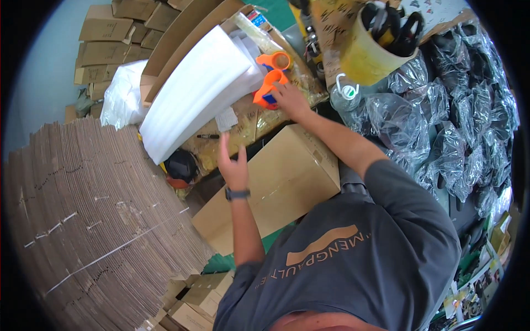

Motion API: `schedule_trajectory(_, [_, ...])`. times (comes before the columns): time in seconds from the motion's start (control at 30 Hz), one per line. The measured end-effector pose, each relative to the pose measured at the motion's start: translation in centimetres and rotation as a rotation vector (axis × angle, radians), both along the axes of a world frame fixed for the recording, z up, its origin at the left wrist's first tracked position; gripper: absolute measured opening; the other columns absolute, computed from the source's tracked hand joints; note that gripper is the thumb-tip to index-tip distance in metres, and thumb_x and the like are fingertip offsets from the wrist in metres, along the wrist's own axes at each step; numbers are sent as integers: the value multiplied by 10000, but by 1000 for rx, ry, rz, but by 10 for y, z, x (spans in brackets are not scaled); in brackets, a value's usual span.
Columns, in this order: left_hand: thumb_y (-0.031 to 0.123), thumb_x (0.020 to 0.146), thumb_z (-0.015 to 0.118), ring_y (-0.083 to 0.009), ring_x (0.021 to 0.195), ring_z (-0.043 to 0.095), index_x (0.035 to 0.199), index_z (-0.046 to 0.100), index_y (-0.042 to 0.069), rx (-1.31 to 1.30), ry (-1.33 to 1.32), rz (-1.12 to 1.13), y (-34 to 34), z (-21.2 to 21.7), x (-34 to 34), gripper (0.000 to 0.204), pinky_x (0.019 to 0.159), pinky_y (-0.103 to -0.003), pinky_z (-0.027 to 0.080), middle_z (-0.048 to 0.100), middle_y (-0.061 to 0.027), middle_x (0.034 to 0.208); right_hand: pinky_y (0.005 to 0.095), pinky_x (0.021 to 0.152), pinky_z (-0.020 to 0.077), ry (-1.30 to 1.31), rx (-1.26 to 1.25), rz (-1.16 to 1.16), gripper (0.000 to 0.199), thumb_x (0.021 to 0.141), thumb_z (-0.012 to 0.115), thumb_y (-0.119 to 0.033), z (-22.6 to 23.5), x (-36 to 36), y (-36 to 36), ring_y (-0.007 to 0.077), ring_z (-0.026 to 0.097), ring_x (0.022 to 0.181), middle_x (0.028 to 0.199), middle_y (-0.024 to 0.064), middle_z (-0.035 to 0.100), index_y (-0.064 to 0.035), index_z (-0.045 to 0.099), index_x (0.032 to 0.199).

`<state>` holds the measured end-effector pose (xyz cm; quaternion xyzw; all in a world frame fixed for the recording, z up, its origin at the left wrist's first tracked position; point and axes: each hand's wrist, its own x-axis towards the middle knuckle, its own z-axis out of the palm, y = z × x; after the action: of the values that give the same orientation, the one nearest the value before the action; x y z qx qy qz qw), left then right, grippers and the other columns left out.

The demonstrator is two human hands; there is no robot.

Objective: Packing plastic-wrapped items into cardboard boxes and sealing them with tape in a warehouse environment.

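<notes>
My right hand reaches to the far side of the cardboard-covered bench, its fingers closed on an orange tape dispenser with a blue part. Just beyond it lies a second orange tape dispenser. My left hand, a dark watch on the wrist, is held over the near edge of the bench with thumb and fingers apart and nothing in it. Close to its fingertips are a small slip of paper and a black marker pen. In front of my body is a closed cardboard box.
White foam sheeting lies along the bench's left. Flattened cartons are stacked high at left. A yellow bin of black-handled tools stands at far right, beside a plastic bottle and plastic-wrapped dark goods.
</notes>
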<state>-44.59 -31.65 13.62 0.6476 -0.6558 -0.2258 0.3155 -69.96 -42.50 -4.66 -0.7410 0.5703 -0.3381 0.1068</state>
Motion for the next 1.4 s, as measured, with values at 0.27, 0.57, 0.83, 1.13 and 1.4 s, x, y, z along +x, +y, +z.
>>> schedule_trajectory(0.27, [211,925,825,-414,1495,459,1531,525,-21,91,-304,540,275,-62,246,715,1245,-502,367,522,-251,1582,504,1113,495,4,246,-104,543,898,706,-99,42,-1,66,442,613,1296,1518,244,552,-30,564,1418])
schedule_trajectory(0.57, [879,943,425,-496,1380,559,1431,602,-103,594,-47,945,329,-125,543,1111,1161,-522,433,613,-356,1442,573,1013,539,43,856,-471,835,1016,514,-720,69,70,248,547,678,1160,1240,390,689,61,603,1296])
schedule_trajectory(0.83, [675,1090,429,-459,1166,660,1136,696,-90,266,-193,640,360,121,538,811,998,-518,496,706,-334,1234,473,1188,425,235,275,-507,556,1137,402,-399,335,11,347,434,619,1334,1500,261,603,-14,568,1501])
schedule_trajectory(1.13, [536,1162,343,-334,1504,432,1649,389,60,-222,1284,413,500,27,574,683,1260,-499,344,442,-131,1676,406,1131,477,-1297,1,-399,597,1146,435,-464,237,-102,476,239,634,1303,1395,159,703,-12,563,1515])
schedule_trajectory(1.4, [712,1037,443,-369,1611,281,1691,352,135,739,202,-255,460,-200,675,877,1329,-520,190,338,-118,1755,590,1159,446,-1515,703,-596,562,1027,586,-505,67,-17,424,351,634,1287,1370,167,699,-58,684,1354])
